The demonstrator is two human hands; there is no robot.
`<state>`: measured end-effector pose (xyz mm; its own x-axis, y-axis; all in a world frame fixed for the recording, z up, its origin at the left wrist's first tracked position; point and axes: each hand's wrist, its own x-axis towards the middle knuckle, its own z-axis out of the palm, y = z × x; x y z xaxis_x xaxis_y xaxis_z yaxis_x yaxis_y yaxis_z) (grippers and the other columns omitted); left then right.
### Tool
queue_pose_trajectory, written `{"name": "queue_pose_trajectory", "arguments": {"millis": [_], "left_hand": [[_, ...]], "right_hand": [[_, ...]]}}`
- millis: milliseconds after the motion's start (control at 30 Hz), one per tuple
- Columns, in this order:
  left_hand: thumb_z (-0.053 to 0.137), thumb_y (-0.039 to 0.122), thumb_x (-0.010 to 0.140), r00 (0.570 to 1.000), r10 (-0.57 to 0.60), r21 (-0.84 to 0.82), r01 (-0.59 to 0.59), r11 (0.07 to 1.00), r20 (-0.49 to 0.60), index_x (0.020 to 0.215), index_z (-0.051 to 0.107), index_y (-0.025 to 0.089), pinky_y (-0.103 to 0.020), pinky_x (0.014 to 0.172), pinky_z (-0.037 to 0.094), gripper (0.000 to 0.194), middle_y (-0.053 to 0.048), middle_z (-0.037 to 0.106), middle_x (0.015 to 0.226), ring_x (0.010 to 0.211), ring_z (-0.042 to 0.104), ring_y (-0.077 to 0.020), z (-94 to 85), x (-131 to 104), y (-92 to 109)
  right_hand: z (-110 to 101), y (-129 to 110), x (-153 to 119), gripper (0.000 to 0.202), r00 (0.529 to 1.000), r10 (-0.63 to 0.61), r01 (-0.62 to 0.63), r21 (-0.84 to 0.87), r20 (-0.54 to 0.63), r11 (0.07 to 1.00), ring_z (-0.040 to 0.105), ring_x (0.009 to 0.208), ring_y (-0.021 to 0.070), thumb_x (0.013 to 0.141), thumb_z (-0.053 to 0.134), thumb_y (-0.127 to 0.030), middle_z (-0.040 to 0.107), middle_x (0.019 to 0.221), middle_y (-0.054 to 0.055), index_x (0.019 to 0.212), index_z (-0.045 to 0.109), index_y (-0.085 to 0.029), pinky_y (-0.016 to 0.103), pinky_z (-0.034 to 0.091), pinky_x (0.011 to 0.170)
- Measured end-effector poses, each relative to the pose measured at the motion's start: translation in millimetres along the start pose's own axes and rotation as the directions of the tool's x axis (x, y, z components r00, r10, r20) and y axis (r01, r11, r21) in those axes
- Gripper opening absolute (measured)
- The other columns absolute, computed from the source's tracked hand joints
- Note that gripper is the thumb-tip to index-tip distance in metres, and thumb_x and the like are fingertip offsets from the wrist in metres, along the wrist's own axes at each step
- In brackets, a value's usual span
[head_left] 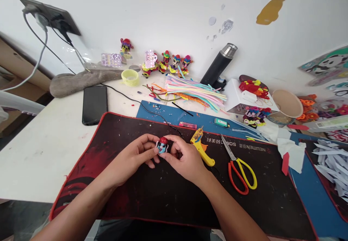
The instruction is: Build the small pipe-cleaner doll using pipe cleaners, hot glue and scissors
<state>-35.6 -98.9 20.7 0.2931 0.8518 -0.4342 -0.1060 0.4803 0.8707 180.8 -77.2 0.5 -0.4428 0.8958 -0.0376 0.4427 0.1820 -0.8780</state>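
Between my two hands is a small doll head (162, 146) with a red top, a light blue face and dark sides, held above the black desk mat (174, 193). My left hand (138, 152) pinches its left side between thumb and fingers. On the other side, my right hand (185, 157) is closed on it, thumb at the lower edge and fingers near the red top. Just right of my right hand lies a yellow glue gun (202, 148). Further right rest scissors (237, 164) with one red and one yellow handle.
Pastel pipe cleaners (193, 92) are heaped behind the mat, near a black thermos (220, 65). Several finished dolls (176, 63) stand along the wall. A black phone (95, 105) lies left, with a cable (136, 99) running onto the mat. Paper strips (333, 168) pile up at right.
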Motion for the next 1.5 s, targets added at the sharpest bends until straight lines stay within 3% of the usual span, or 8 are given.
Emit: {"name": "queue_pose_trajectory", "arguments": {"millis": [933,1500], "left_hand": [[0.079,0.057,0.088,1.000,-0.013,-0.040,0.012,0.999,-0.026,0.110,0.064,0.021,-0.029,0.064,0.055,0.046,-0.002,0.071,0.083,0.077,0.069,-0.0191,0.4,0.1,-1.6],[0.077,0.054,0.092,1.000,-0.007,-0.081,0.006,0.997,-0.005,0.116,0.064,0.020,-0.029,0.065,0.055,0.043,-0.004,0.074,0.086,0.080,0.070,-0.0203,-1.2,-5.2,-1.6]], "right_hand": [[0.5,-3.2,-0.9,0.046,0.999,-0.009,0.012,-0.063,0.037,0.998,0.057,0.058,0.0121,0.096,0.077,-0.032,0.060,0.068,-0.008,0.140,0.065,-0.024,0.024,0.043,0.061],[2.3,-3.7,-1.9,0.046,1.000,-0.003,0.004,-0.039,0.026,0.999,0.056,0.059,0.0126,0.096,0.075,-0.034,0.060,0.069,-0.007,0.139,0.065,-0.023,0.025,0.043,0.062]]}}
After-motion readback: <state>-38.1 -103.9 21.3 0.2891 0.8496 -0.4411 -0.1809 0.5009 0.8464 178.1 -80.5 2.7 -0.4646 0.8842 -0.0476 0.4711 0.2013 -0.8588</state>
